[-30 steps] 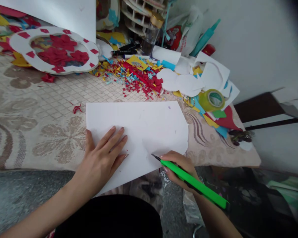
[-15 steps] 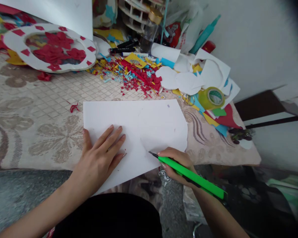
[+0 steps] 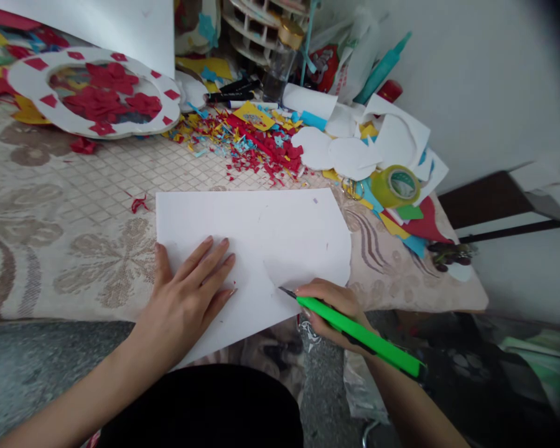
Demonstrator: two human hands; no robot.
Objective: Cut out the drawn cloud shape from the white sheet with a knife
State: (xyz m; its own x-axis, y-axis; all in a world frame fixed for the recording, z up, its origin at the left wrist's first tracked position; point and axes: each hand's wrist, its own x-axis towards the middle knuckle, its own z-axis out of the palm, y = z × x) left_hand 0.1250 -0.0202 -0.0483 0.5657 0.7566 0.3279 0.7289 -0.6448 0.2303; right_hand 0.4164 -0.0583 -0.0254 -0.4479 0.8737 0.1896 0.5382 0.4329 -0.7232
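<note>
A white sheet [image 3: 242,230] lies near the table's front edge, its lower part reaching past that edge. On its left side my left hand [image 3: 186,298] rests flat, fingers spread. My right hand [image 3: 336,308] grips a green utility knife [image 3: 364,336] at the sheet's lower right. The dark blade tip touches the sheet, at the lower end of a faint curved line. The sheet's right edge is rounded.
Behind the sheet lie red, yellow and blue paper scraps [image 3: 261,146]. A white frame with red flowers [image 3: 32,87] stands at the back left. Yellow tape [image 3: 380,186], white cutouts [image 3: 350,157] and a gold-capped bottle [image 3: 280,65] are farther back.
</note>
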